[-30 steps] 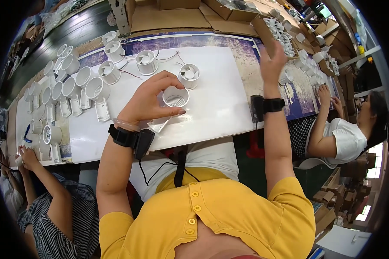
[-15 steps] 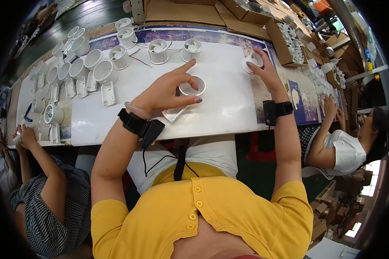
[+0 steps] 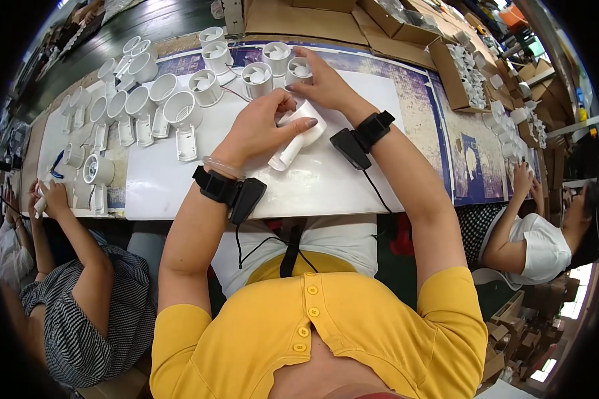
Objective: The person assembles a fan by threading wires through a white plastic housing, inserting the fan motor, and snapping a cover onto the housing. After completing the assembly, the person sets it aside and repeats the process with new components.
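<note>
On the surface (image 3: 416, 110), in front of the wearer:

- L grip (image 3: 258, 130): closed on 1 handled cup (image 3: 313, 126), white, tilted, handle twd wearer. Thumb on near side, prob. to steady the body & leave handle free. Inside n/v.
- R grip (image 3: 331, 88): narrow hold, thumb & fingers either side of 1 fan cup (image 3: 299, 68), just beyond L grip. Prob. held by wall to keep fingers off blades.
- Other fan cups (image 3: 256, 81), qty 5: beyond & left of R grip, mouths up, prob. for stable standing. Each contains white blades; red wire (image 3: 230, 90) trails nr them.
- Spare handled cups (image 3: 182, 111), grouped left of L grip, handles mostly twd wearer, seemingly for easy pick-up. Nearest shows slatted bottom, otherwise nothing seen inside.
- Round housing (image 3: 98, 170), far left of L grip: contents too small to ID.
- Carton (image 3: 442, 74), well right of R grip: full of small white parts (image 3: 467, 76), prob. boxed to stop scatter.
- White sheet (image 3: 326, 189), under both grips.
</note>
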